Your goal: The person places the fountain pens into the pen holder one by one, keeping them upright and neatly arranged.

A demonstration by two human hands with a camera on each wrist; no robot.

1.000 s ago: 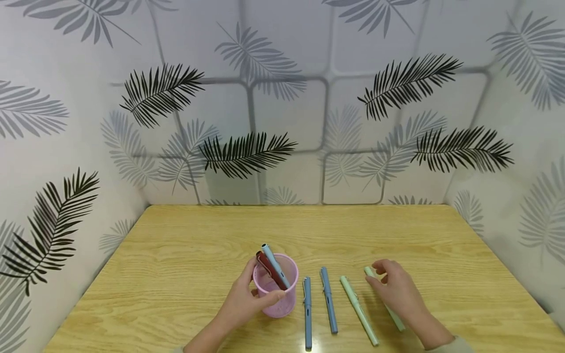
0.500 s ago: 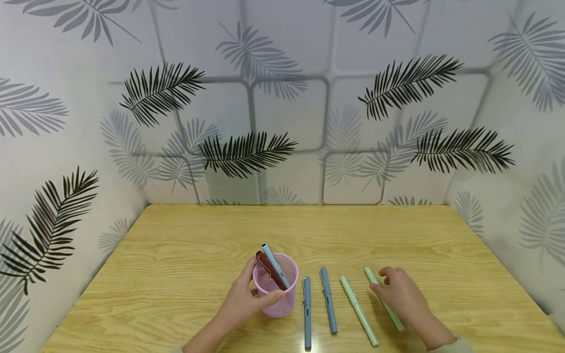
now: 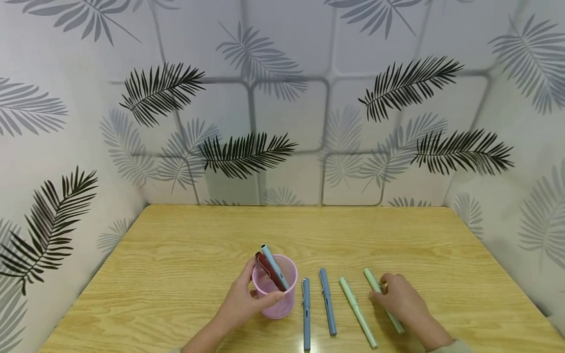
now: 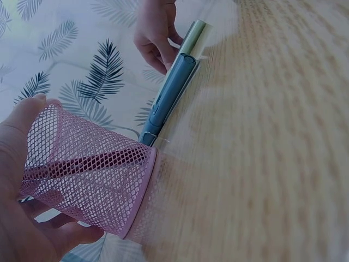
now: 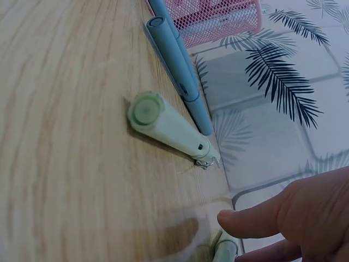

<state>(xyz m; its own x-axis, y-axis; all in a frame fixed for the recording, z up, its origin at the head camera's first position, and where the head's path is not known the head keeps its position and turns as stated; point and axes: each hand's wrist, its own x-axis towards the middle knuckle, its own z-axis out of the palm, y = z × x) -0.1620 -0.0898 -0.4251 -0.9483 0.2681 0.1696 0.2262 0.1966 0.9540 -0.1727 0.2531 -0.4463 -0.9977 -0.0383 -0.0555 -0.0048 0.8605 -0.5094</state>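
Note:
My left hand (image 3: 240, 305) grips a pink mesh pen holder (image 3: 283, 305), its thumb over the near rim and fingers round the far side. A dark red pen (image 3: 266, 267) and a light blue pen (image 3: 274, 266) lean inside the holder. At the right, my right hand (image 3: 405, 303) is over a pale green pen (image 3: 394, 321) lying on the table. Its thumb and forefinger are on either side of that pen. In the right wrist view, the thumb (image 5: 253, 219) looks apart from the green pen (image 5: 224, 249); the other fingertips are partly hidden.
Two blue pens (image 3: 306, 314) and another pale green pen (image 3: 359, 314) lie in a row between the hands. The wooden table (image 3: 198, 235) meets leaf-patterned wall coverings (image 3: 287, 122) at the back and sides.
My right hand has shifted slightly right and nearer to me, along the rightmost green pen. The left hand and the pen holder have stayed in place.

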